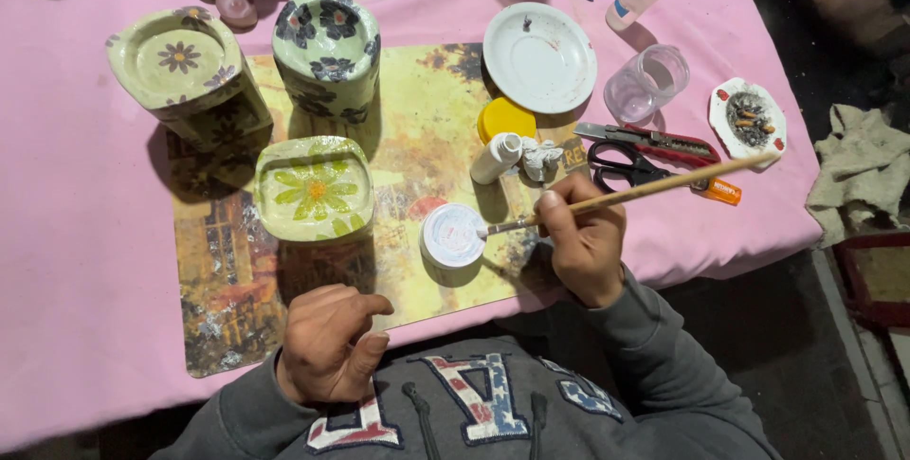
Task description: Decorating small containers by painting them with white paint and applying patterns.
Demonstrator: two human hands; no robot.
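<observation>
Nearest us, our left hand (327,344) rests curled and holding nothing at the surface's (76,261) edge, on the corner of the picture mat (417,128), which likely steadies us. Our right hand (583,242) pinches a long wooden paintbrush (645,190) like a pen, its bristles on the rim of the small round white jar (453,235) just ahead. Beyond stand three flower-patterned containers (327,48) set apart, a white saucer (538,55), scissors (630,166) and a clear cup (646,83) within reach.
</observation>
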